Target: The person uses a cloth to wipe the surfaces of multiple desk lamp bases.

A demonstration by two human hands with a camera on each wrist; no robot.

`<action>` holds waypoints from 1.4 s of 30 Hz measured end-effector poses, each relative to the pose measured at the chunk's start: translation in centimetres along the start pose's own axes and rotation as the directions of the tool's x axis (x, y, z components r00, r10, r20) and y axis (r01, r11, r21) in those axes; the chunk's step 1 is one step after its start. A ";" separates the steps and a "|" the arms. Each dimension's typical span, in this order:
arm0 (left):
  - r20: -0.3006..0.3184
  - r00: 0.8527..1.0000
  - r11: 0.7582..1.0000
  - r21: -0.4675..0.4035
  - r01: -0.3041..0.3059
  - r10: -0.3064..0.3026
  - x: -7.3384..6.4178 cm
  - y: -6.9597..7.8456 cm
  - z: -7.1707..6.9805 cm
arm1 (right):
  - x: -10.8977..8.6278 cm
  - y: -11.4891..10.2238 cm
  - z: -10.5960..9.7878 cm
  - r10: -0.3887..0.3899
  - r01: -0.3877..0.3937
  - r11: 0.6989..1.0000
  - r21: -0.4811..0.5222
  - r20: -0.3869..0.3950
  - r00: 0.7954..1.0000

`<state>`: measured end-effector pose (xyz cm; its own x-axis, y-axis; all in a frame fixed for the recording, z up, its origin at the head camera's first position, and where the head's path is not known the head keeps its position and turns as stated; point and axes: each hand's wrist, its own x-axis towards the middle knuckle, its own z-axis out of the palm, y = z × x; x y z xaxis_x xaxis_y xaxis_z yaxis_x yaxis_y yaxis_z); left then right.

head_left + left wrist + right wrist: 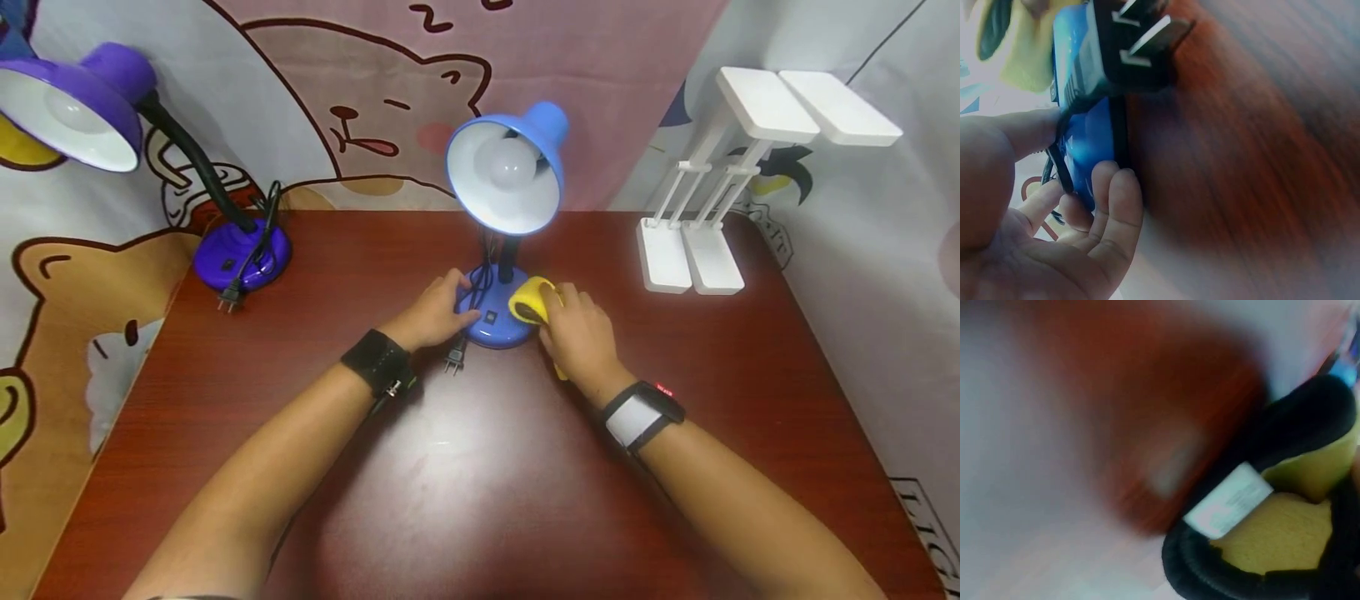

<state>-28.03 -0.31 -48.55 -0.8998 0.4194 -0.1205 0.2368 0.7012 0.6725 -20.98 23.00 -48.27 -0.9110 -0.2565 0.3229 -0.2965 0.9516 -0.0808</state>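
Observation:
A blue desk lamp (504,335) stands upright near the back of the table, its bulb and white inner shade facing forward. My left hand (429,315) holds the left edge of its round base, thumb on top and fingers along the side. Beside that thumb in the left wrist view is the lamp's black plug (1138,59), its cord bundled over the base. My right hand (583,335) grips a yellow cloth (528,302) at the base's right side. Black edging and a white label (1229,500) show on the cloth in the right wrist view.
A purple desk lamp (240,254) with a bundled cord stands at the back left. At the back right are two white folding lamps (712,258) side by side. Behind the reddish-brown table (420,500) hangs a cartoon-printed cloth (360,100).

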 end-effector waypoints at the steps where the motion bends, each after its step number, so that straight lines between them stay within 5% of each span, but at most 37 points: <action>1: 0.002 1.000 1.000 -0.001 0.000 0.000 0.0 0.0 0.0 | 0.2 0.2 0.1 0.015 -0.015 1.000 -0.003 0.007 1.000; 12: -0.008 1.000 1.000 0.002 -0.003 0.003 0.0 -0.1 0.1 | -2.9 -3.3 -2.0 -0.106 0.093 0.992 0.086 0.159 0.981; 15: -0.017 0.999 0.999 0.032 -0.029 0.030 -0.1 -0.2 -0.3 | -2.7 -3.6 -2.1 -0.109 0.090 0.986 0.143 0.127 0.986; 19: -0.027 0.999 0.999 0.046 -0.027 0.029 -0.7 -0.5 -1.3 | -1.3 -3.1 -2.0 0.012 -0.023 0.952 0.305 0.037 0.999; 23: -0.121 0.992 0.998 0.044 -0.034 0.039 -2.0 -0.5 -2.3 | 0.6 -3.0 -1.9 0.153 -0.136 0.861 0.490 0.005 0.988; 29: -0.178 0.965 0.981 0.019 -0.192 0.192 -4.8 1.6 -1.9 | 2.7 -4.7 -2.1 0.298 -0.297 0.671 0.680 0.120 0.947; 33: -0.227 0.956 0.982 0.061 -0.179 0.188 -5.6 3.2 -1.5 | 3.6 -6.4 -2.8 0.289 -0.365 0.469 0.804 0.251 0.924; 36: -0.276 0.951 0.988 0.100 -0.116 0.140 -5.6 3.7 -1.7 | 3.8 -7.2 -3.3 0.207 -0.377 0.288 0.880 0.327 0.922; 38: -0.302 0.945 0.987 0.139 -0.084 0.123 -5.4 3.6 -2.1 | 3.7 -7.5 -3.6 0.148 -0.374 0.199 0.906 0.349 0.925; 40: -0.332 0.938 0.984 0.169 -0.048 0.103 -5.2 3.3 -2.7 | 3.6 -7.5 -3.5 0.101 -0.355 0.189 0.916 0.341 0.935; 42: -0.376 0.922 0.978 0.206 -0.013 0.092 -4.8 2.9 -3.5 | 3.5 -7.4 -3.3 0.074 -0.317 0.272 0.909 0.308 0.948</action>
<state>-24.32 -2.33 -43.47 -0.9458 0.2339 0.2253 0.3190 0.7996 0.5088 -21.08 15.64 -43.44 -0.9744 -0.2247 0.0096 -0.0526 0.1862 -0.9811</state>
